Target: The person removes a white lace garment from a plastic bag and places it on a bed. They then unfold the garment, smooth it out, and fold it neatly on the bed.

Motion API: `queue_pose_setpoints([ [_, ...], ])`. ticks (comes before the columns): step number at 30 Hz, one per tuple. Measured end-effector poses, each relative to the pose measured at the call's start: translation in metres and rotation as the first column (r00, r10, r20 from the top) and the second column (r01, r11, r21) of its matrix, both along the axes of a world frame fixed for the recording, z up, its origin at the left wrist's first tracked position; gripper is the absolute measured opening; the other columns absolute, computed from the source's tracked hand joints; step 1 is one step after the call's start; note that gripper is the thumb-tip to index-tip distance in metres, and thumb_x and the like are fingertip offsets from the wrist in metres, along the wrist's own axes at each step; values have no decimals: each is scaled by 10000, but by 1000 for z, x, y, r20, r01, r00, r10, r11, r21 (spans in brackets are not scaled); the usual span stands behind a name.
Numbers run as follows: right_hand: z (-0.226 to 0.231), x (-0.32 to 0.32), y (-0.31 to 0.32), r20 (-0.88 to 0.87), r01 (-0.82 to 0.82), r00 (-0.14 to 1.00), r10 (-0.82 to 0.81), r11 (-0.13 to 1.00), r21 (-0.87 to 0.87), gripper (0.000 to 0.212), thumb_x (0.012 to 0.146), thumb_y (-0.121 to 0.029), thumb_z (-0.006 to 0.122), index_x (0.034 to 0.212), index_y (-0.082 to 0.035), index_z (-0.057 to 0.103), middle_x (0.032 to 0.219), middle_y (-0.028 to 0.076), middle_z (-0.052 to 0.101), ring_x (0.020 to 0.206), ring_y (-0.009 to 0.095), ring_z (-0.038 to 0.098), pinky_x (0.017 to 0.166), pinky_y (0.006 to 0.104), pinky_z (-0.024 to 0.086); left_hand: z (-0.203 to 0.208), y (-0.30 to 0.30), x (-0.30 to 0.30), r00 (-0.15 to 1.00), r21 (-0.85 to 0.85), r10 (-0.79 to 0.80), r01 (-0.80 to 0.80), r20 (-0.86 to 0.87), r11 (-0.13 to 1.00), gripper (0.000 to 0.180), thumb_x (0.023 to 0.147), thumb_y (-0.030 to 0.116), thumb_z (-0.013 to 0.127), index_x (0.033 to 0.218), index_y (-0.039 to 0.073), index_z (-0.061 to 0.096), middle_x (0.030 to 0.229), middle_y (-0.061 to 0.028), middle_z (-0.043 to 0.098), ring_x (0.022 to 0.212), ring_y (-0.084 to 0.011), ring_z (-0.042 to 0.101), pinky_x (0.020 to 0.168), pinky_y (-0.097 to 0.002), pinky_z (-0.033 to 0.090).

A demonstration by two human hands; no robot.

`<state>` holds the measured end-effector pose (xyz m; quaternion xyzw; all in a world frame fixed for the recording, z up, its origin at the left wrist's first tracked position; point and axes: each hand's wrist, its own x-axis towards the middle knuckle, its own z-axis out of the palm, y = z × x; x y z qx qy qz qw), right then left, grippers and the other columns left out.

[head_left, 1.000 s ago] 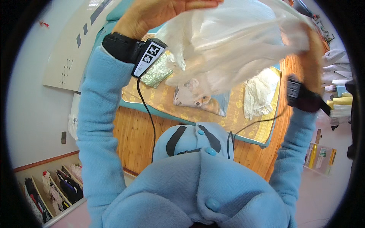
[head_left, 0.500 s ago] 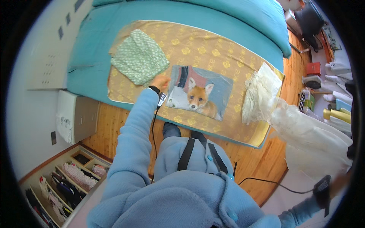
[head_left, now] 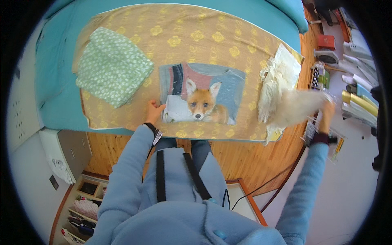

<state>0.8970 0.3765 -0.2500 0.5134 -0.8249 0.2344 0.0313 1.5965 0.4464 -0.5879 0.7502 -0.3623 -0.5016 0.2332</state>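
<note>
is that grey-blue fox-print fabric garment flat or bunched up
Flat: the grey-blue fox-print fabric garment shows its picture undistorted within a roughly rectangular outline. Whether layers are folded underneath, I cannot tell.

A pale blue fleece coat (head_left: 163, 224) with round blue buttons (head_left: 219, 234), two black straps (head_left: 161, 175), dark trousers (head_left: 199, 150), dark wristbands (head_left: 320, 139), a white tag (head_left: 157, 137) at the left wrist, thin black cable (head_left: 265, 184).
</note>
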Motion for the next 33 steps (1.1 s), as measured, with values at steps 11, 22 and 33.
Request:
queue_pose_setpoints([
  [11, -275, 244, 114, 778, 5, 526, -344, 916, 402, 342, 867, -340, 664, 935, -10, 606, 795, -3, 571, 728, 95, 515, 664, 234, 424, 29, 31, -23, 999, -41, 14, -16, -39, 999, 579, 697, 189, 815, 1103, -28, 462, 936, -82, 562, 814, -156, 552, 729, -277, 473],
  [22, -272, 270, 92, 831, -288, 445, -333, 826, 485, 432, 800, -301, 731, 1004, 47, 576, 877, 66, 617, 768, 148, 571, 705, 290, 466, 57, 9, -49, 963, 177, 56, -9, -265, 984, 453, 774, 115, 737, 1121, -19, 479, 1039, -122, 603, 916, -178, 598, 793, -305, 493],
  [33, -130, 258, 8, 979, -292, 147, -143, 939, 181, 388, 835, -39, 629, 1197, 32, 511, 1121, 76, 607, 1003, 158, 574, 887, 296, 467, 209, -102, -48, 615, 95, 88, -21, -784, 995, 669, 792, 78, 683, 1374, 15, 360, 1278, -102, 523, 1135, -193, 543, 949, -308, 452],
])
